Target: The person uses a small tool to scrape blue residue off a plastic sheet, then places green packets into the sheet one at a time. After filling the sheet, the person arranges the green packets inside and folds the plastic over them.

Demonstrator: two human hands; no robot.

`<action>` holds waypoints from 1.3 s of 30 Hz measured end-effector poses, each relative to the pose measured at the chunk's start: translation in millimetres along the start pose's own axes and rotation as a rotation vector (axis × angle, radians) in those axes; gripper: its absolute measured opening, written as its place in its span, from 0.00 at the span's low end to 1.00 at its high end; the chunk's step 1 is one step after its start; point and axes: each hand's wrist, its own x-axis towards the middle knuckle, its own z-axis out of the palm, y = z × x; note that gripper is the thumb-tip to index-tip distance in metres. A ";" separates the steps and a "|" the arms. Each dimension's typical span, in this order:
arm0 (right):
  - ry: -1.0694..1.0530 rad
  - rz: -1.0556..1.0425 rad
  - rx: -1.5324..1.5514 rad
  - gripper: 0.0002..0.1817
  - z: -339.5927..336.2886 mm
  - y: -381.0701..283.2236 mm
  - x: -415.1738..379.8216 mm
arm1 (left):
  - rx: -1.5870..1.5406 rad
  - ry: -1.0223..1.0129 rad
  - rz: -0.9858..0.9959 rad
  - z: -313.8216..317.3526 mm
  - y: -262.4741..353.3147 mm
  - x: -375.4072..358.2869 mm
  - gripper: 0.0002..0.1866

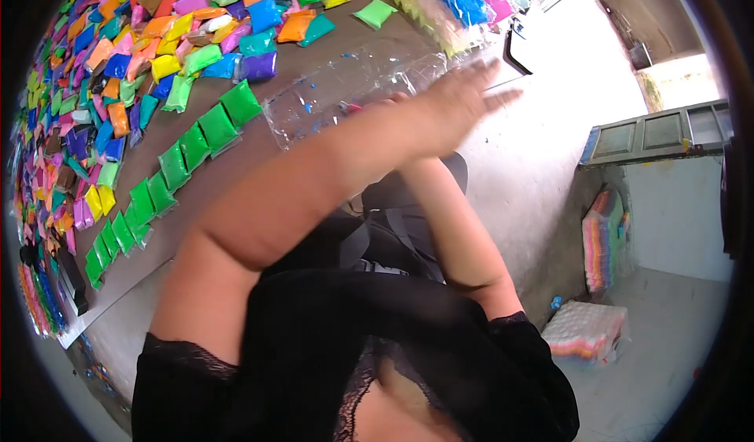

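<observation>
My left arm reaches across to the right, and my left hand [459, 108] is open, its slightly blurred fingers stretched out near the table's right edge. Beneath that hand and forearm lies a clear plastic bag [314, 96], spread on the brown table. My right hand [399, 97] is mostly hidden behind the left forearm; only a bit of its fingers shows over the bag. Close by is a small pinkish-red thing [351, 108], partly covered. A row of green packets [217, 128] runs along the near side of the table [259, 155], left of the bag.
Many small coloured packets [165, 45] are heaped on the left and far side. Filled plastic bags [455, 2] stand in colour rows at the back. To the right are a window frame [660, 135], a stack of coloured sheets [603, 242] and a white-topped bundle [585, 328] on the floor.
</observation>
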 end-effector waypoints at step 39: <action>-0.166 0.231 0.139 0.07 -55.8 -45.6 28.3 | -0.299 -0.428 -0.839 -90.7 -90.3 -110.0 0.07</action>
